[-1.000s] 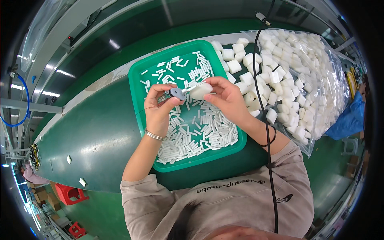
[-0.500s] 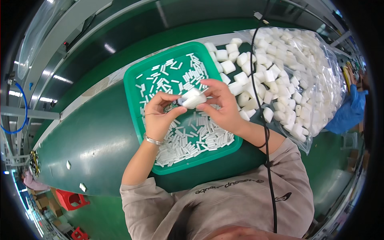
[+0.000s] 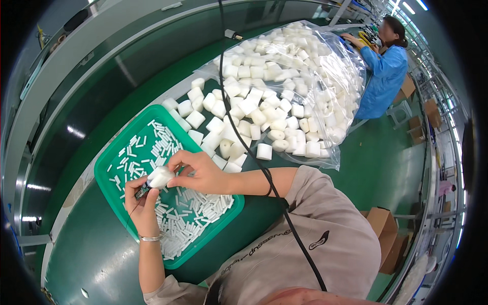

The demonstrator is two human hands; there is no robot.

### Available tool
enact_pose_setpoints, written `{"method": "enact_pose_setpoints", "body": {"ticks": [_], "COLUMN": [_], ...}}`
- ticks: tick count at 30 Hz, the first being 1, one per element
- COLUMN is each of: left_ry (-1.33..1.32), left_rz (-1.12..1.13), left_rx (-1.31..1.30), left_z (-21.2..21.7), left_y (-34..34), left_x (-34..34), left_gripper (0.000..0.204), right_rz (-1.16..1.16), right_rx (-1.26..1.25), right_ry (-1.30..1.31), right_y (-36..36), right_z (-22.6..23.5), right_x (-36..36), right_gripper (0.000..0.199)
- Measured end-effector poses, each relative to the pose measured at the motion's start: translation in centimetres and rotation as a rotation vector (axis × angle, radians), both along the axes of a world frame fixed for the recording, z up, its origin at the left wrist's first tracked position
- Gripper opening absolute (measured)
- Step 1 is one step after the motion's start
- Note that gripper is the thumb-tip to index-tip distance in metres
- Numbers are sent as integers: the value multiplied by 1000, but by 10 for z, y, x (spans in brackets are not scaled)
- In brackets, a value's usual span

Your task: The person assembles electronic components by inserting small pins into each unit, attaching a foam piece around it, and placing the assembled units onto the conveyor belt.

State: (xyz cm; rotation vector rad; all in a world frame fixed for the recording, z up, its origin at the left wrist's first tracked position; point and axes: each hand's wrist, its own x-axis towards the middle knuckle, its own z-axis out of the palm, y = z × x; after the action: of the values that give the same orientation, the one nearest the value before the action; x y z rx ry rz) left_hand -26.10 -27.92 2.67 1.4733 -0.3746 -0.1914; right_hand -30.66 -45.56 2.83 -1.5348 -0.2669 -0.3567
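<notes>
Over the green tray (image 3: 109,201), near its left edge, both hands are meeting around a white foam block (image 3: 160,177). The right hand (image 3: 198,170) is pinching the block from above, thumb and fingers closed on its top and right side. The left hand (image 3: 140,198) is coming up from below with its fingers curled shut around a small dark part (image 3: 142,191) that is touching the block's lower left end; a thin bracelet (image 3: 150,237) is circling that wrist. Beneath the hands, the tray is lying on the green tabletop (image 3: 86,259) and holding a scatter of small white sticks (image 3: 198,208), thickest toward its near right corner. Beyond the tray's far right edge, loose white foam blocks (image 3: 223,127) are spreading across the tabletop and into an open clear plastic bag (image 3: 325,86) full of the same pieces. A black cable (image 3: 249,152) is hanging down across the blocks and the right forearm. Toward the far right, another person in a blue coat (image 3: 384,76) is working at the tabletop's end.
</notes>
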Motion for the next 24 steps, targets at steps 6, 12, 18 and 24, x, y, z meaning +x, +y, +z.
{"method": "enact_pose_setpoints", "body": {"ticks": [6,12,18,24], "left_ry": [-6,-15,-20,-58], "left_rz": [-54,-40,-40,-32], "left_rx": [-32,28,52,22], "left_z": [15,12,14,15], "left_y": [-4,-4,-2,-5], "left_x": [-10,-9,-10,-15], "left_gripper": [25,27,26,26], "right_rz": [40,40,36,66], "right_rx": [53,77,102,59], "right_ry": [65,51,49,96], "right_y": [1,0,1,-2], "right_z": [-5,-2,2,6], "right_x": [0,-1,-3,-6], "right_gripper": [22,25,26,24]}}
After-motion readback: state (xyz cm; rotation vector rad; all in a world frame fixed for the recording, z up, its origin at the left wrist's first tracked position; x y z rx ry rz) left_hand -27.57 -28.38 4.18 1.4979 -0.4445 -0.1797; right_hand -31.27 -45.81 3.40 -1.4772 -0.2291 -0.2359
